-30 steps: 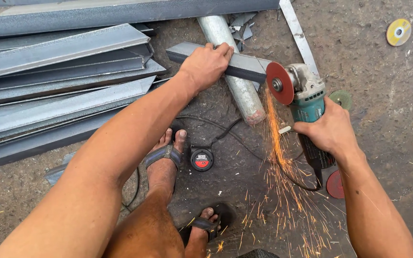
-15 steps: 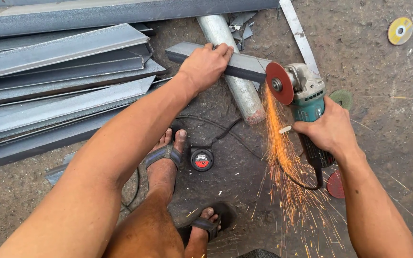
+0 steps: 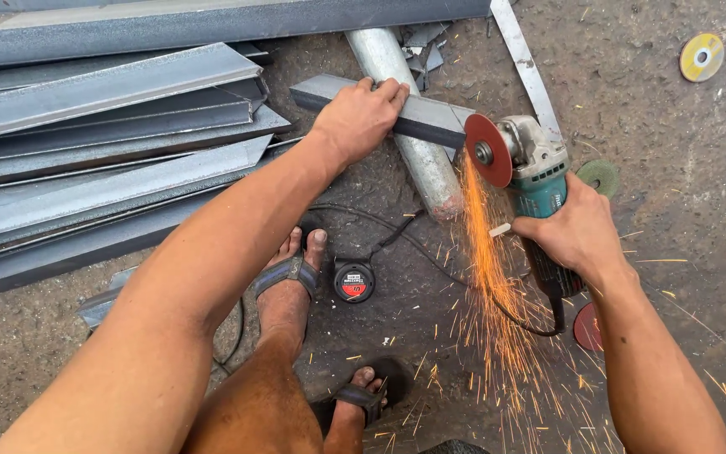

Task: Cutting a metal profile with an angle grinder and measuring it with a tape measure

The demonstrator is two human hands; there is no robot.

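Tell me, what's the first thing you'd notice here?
The shower of orange sparks spraying down from the red cutting disc of a teal angle grinder, gripped by the right hand. The left hand presses a dark metal bar across a silver pipe. Below, two sandalled feet stand on the dirt beside a small tape measure.

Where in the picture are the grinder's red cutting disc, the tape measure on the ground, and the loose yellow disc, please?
Red cutting disc (image 3: 487, 150): head view, on its face beside the hub.
Tape measure (image 3: 354, 282): head view, on its round black and red case.
Yellow disc (image 3: 702, 57): head view, on its flat face near the centre hole.
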